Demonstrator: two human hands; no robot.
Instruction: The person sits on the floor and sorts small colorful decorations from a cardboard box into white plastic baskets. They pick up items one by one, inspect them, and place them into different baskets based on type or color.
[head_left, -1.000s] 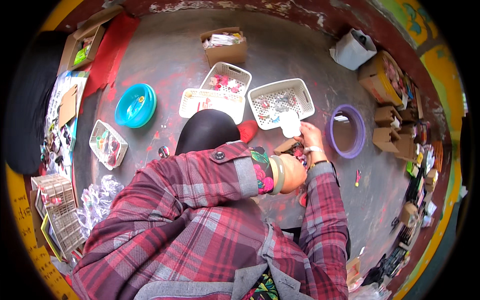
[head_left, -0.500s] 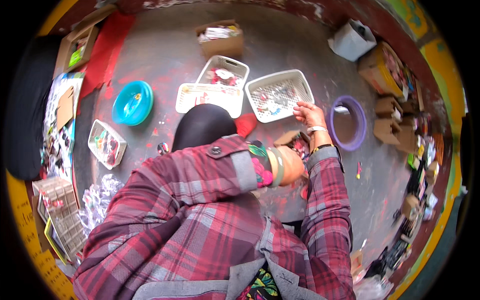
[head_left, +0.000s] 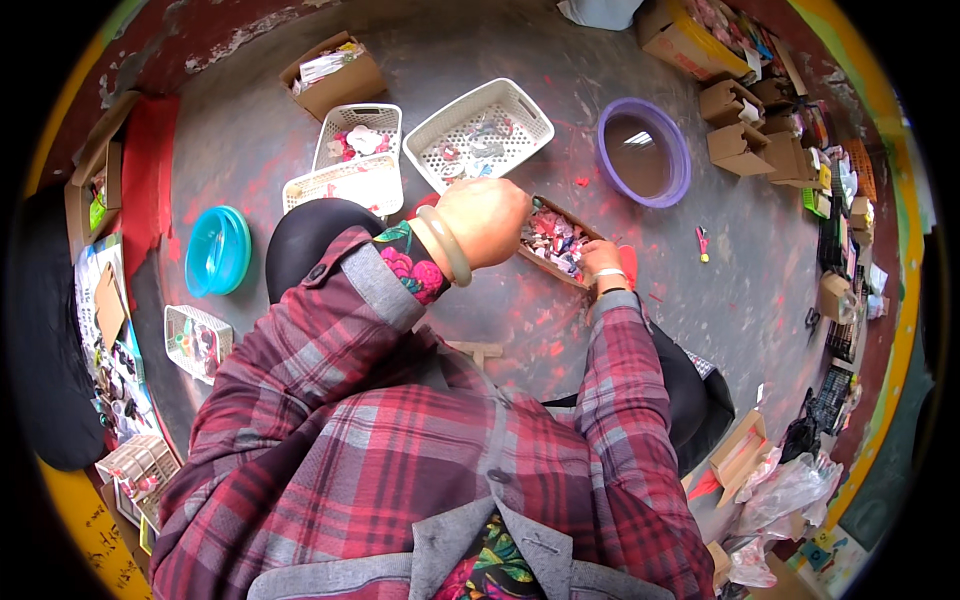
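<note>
A narrow cardboard box [head_left: 545,268] filled with small pink, white and dark pieces sits on the floor in front of me. At its far left end is my left hand [head_left: 482,222], closed, the back of it turned up; its fingertips are mostly hidden. My right hand [head_left: 601,259] reaches over the box's right end with fingers curled down at the small pieces [head_left: 560,240]. What it pinches, if anything, is too small to make out. Beyond my left hand stands a white perforated basket [head_left: 530,110] with a few small items in it.
A purple basin [head_left: 683,150] of dark water is at the right, teal basins [head_left: 243,250] at the left. Two smaller white baskets [head_left: 388,112] [head_left: 294,190] and a cardboard carton [head_left: 350,92] lie ahead. Boxes [head_left: 738,150] and plastic bags [head_left: 795,495] line the right wall.
My right hand has come down from beside the white basket to the cardboard box. My left hand has moved away from me, up toward the basket's near edge. The whole view has shifted.
</note>
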